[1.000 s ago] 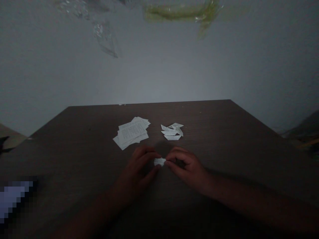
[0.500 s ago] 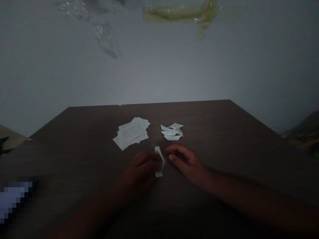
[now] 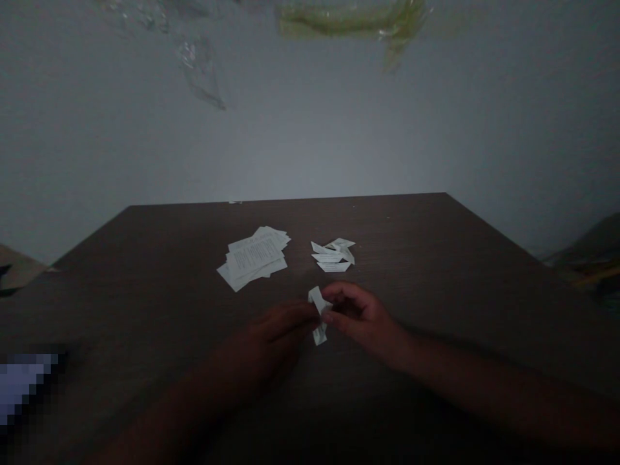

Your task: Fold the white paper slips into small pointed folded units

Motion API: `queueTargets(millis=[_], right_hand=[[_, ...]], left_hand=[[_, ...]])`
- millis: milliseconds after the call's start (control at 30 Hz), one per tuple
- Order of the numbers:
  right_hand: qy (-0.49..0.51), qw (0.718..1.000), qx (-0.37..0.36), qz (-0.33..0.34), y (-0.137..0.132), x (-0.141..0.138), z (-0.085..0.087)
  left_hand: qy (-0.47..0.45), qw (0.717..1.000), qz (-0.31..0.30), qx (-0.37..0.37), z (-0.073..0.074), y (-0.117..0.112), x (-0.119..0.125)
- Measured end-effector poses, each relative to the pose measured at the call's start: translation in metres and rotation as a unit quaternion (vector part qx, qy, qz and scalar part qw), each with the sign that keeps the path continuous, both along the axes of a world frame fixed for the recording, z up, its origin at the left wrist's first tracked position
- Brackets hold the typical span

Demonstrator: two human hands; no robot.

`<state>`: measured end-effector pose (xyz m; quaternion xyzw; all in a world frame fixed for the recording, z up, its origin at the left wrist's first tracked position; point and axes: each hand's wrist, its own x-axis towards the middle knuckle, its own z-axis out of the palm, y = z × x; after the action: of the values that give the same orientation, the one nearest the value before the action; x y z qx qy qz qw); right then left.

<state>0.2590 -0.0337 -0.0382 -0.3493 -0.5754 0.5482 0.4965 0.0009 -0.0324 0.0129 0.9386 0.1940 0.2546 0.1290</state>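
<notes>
White paper strip [image 3: 316, 298] stands pinched between the left hand [image 3: 278, 336] and right hand [image 3: 358, 316], a tight grip above the desk [image 3: 436, 258]. Stacked paper slips [image 3: 254, 258] and smaller paper scraps [image 3: 332, 255] lie ahead of the grip.

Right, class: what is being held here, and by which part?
A narrow strip of white paper, held at its middle between the fingers of the right hand and left hand.

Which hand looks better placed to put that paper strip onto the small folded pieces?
Probably the right hand: its fingers pinch the paper strip, and the folded paper pieces lie just ahead, while the left hand sits farther off.
</notes>
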Motion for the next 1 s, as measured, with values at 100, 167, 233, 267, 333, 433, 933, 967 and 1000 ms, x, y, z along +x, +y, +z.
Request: queueTargets(millis=[100,167,233,267,333,433,933,967,1000], right_hand=[[-0.003,1.000,-0.003,-0.002,0.000,0.000,-0.002],[-0.002,1.000,0.002,-0.006,0.002,0.001,-0.003],[-0.003,1.000,0.008,-0.010,0.004,0.001,-0.002],[-0.004,1.000,0.010,-0.013,0.004,0.001,-0.002],[-0.006,1.000,0.018,-0.021,0.005,0.002,-0.001],[-0.010,0.999,0.037,-0.030,0.005,0.002,0.001],[-0.138,0.940,0.294,-0.104,0.005,0.004,0.012],[-0.149,0.932,0.314,-0.098,0.004,0.004,0.013],[-0.157,0.926,0.330,-0.092,0.004,0.004,0.014]], left_hand=[[0.009,1.000,-0.001,0.008,0.004,-0.001,0.002],[0.004,1.000,-0.006,0.003,0.004,0.000,0.001],[-0.008,1.000,-0.016,-0.010,0.003,0.001,-0.001],[-0.015,1.000,-0.019,-0.017,0.001,0.001,-0.002],[-0.023,0.999,-0.019,-0.032,-0.001,0.002,-0.004],[-0.036,0.998,-0.021,-0.039,-0.005,0.004,-0.004],[-0.109,0.935,0.140,-0.307,0.001,0.003,0.010],[-0.113,0.923,0.156,-0.333,0.002,0.002,0.013],[-0.119,0.911,0.169,-0.357,0.002,0.001,0.015]])
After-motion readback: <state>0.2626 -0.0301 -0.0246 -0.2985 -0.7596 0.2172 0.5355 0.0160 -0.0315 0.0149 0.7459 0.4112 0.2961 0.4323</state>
